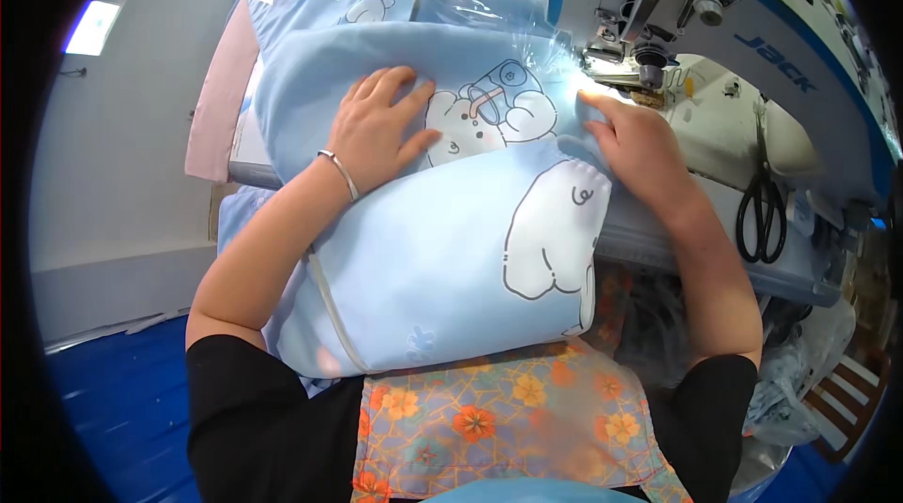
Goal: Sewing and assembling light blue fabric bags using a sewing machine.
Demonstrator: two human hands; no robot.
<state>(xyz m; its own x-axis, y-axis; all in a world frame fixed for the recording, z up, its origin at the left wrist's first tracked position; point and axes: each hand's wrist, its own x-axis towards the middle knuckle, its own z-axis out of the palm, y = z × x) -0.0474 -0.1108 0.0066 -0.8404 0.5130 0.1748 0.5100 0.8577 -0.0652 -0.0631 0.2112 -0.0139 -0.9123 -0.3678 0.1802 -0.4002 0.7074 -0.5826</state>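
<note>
The left hand is lying open, palm down, its fingers spread and its thumb held apart, pressing on the light-blue fabric without gripping it. The fabric is spreading out under and ahead of this hand and bunching in a thick fold below it, showing white cartoon animals. The right hand is bending partly closed, its index finger and thumb touching the fabric's right edge; whether they are pinching it, I cannot tell. Just beyond those fingertips, the sewing machine is standing over the fabric, its arm carrying bold dark lettering. Right of the right hand, black-handled scissors are lying on the table.
</note>
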